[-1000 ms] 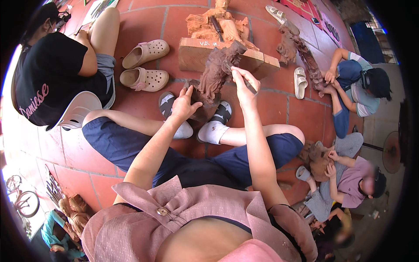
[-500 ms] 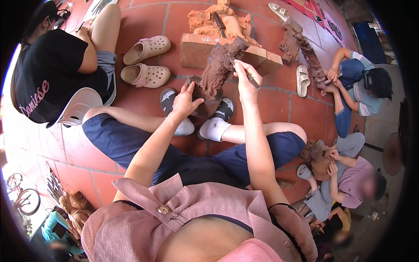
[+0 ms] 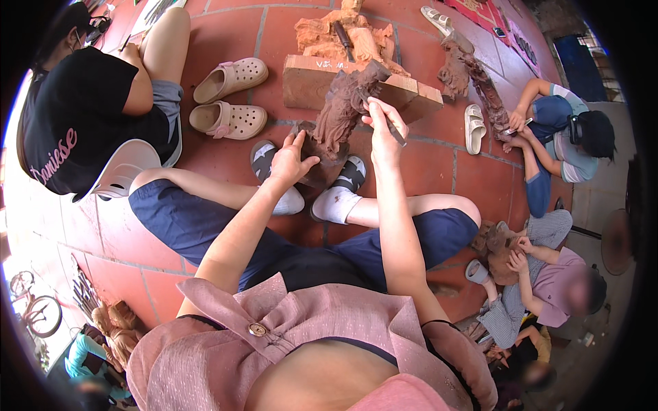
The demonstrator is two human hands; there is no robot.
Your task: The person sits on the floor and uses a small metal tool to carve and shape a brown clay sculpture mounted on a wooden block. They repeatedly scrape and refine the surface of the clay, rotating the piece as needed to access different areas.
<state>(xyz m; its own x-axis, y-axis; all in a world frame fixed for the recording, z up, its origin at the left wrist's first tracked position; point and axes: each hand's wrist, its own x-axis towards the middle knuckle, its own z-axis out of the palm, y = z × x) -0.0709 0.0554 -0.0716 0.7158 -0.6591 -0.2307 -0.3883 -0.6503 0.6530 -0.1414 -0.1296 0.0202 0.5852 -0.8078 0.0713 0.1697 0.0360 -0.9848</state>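
A dark brown wood carving [image 3: 337, 113], rough and deeply grooved, leans between my feet with its top tilted away to the right. My left hand [image 3: 293, 159] grips its lower left side, thumb apart from the fingers. Against its upper right side, my right hand [image 3: 385, 130] is closed round a slim carving chisel [image 3: 397, 134]. The chisel's grey rear end sticks out past the palm; its working tip is hard to make out against the wood.
Behind the carving stands a thick wooden block [image 3: 308, 82] bearing an orange-toned carving [image 3: 319, 34] and a dark-handled tool [image 3: 343, 41]. Beige clogs [image 3: 228, 119] lie left of it, pale sandals [image 3: 474, 127] to the right. People sit close on both sides, some with carvings.
My right hand has shifted slightly left and downward with the chisel along the carving. My left hand stays nearly where it was. At far right, a co-worker's hands moved a little.
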